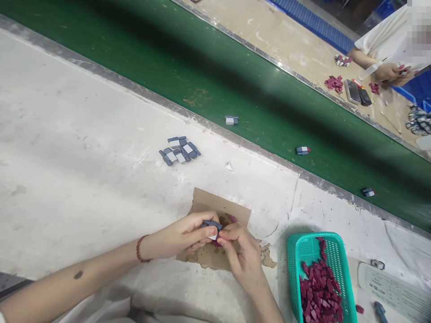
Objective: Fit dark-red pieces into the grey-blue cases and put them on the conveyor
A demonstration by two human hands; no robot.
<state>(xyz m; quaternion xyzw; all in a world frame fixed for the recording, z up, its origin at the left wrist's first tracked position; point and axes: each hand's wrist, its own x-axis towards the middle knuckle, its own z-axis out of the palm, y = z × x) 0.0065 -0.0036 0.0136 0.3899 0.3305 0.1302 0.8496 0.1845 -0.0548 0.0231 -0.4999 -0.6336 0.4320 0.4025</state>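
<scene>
- Pinching blue-grey part point(211, 223) between thumb and fingers of left hand point(188, 235).
- Pinching its right end with thumb and forefinger of right hand point(242, 255) (exact contact too small to tell).
- Held just above cardboard point(210, 197), stained and ragged-edged, on scuffed white table point(84, 148).
- Probably light, stiff, a bit slick (looks like moulded plastic); best gripped by long sides, off the pale face.
- To the right: teal perforated basket point(348, 287) of chunky maroon pieces point(319, 287).
- Beyond: clustered similar parts point(180, 152), flat and angular, then smooth green belt point(151, 76).
</scene>
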